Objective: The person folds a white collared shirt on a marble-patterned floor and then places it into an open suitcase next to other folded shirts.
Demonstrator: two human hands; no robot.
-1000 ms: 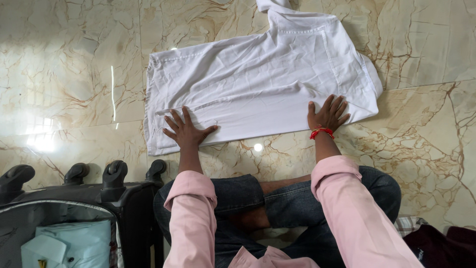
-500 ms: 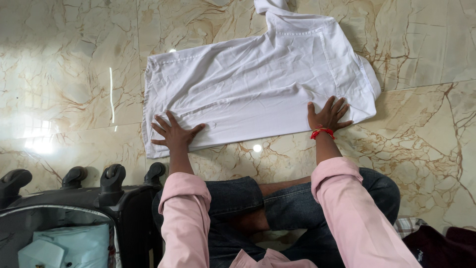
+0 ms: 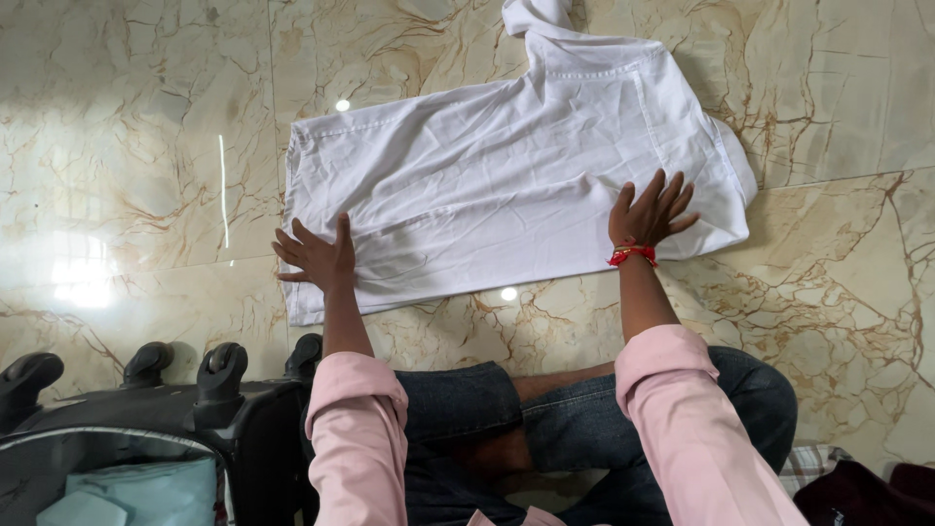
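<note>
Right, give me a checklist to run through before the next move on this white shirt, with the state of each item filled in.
1. White shirt lies flat on the marble floor: ok, though creased.
2. Left hand on the shirt's near left corner, fingers spread: ok.
3. Right hand on the near right part of the shirt, palm down: ok.
4. Shirt fully smoothed: not ok, wrinkles show across the middle.
5. Sleeve tucked in: not ok, it sticks out at the far edge.
6. Open suitcase close at the left: ok; room left inside: cannot tell.
</note>
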